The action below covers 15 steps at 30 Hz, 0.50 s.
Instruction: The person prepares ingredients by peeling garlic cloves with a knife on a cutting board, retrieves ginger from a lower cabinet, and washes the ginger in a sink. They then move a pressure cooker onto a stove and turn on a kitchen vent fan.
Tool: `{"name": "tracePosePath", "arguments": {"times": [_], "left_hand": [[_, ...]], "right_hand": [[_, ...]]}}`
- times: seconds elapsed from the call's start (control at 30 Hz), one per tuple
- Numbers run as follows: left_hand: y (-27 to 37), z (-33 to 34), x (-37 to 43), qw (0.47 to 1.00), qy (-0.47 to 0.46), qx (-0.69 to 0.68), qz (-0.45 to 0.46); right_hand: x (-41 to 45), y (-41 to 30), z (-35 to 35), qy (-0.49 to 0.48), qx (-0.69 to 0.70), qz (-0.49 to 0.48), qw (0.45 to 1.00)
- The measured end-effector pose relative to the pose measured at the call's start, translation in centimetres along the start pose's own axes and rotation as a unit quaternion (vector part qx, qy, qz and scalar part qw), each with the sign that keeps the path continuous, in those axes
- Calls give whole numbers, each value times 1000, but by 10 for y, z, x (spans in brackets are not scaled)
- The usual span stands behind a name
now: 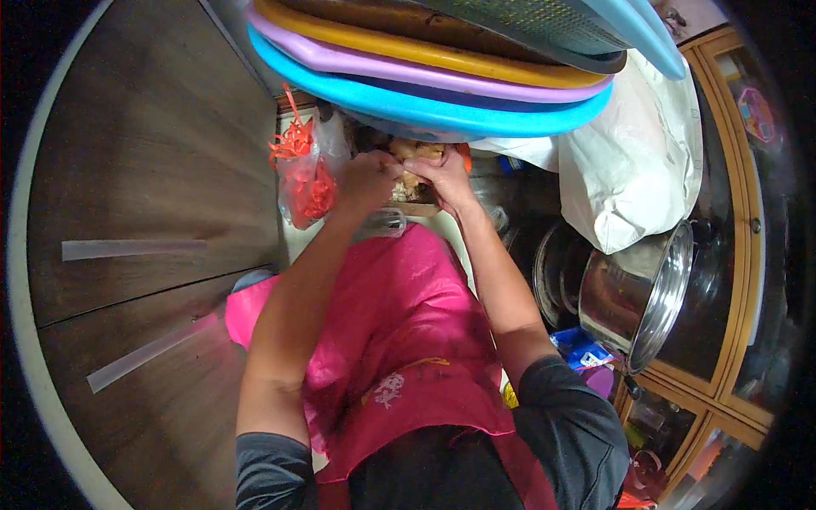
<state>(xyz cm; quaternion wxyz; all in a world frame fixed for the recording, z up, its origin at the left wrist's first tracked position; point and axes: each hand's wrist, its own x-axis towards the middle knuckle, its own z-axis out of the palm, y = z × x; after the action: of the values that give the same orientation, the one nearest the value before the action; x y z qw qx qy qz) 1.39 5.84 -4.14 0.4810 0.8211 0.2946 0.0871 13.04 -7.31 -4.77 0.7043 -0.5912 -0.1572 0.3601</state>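
Observation:
My left hand (373,182) and my right hand (448,180) meet, thumbs nearly touching, just below a stack of plastic basins. Between them shows a tan, lumpy piece (417,150), which my right hand appears to grip; its exact kind is unclear. The fingers of my left hand are curled, and whatever they pinch is hidden. Under the hands, small pale bits (403,191) lie in a shallow brown box or tray (417,209). A clear plastic container (386,222) sits by my left wrist, against the pink apron (408,299).
Blue, lilac and orange basins (433,105) overhang the hands. A plastic bag with red ribbon-like strips (309,185) hangs left, beside dark wooden doors (153,172). On the right are a white sack (628,166), a steel pot (621,290) and a glass-fronted cabinet (733,210).

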Motion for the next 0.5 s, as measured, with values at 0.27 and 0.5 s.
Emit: {"name": "tracePosePath", "arguments": {"times": [0.27,0.5], "left_hand": [[4,-4,2,998,22,-39,-33],[27,-16,-1,875,-19,-461,-146]], "right_hand": [[-2,-3,-2,-10,-71,-45,996],[3,14,-10,23,-106,-47,993]]}}
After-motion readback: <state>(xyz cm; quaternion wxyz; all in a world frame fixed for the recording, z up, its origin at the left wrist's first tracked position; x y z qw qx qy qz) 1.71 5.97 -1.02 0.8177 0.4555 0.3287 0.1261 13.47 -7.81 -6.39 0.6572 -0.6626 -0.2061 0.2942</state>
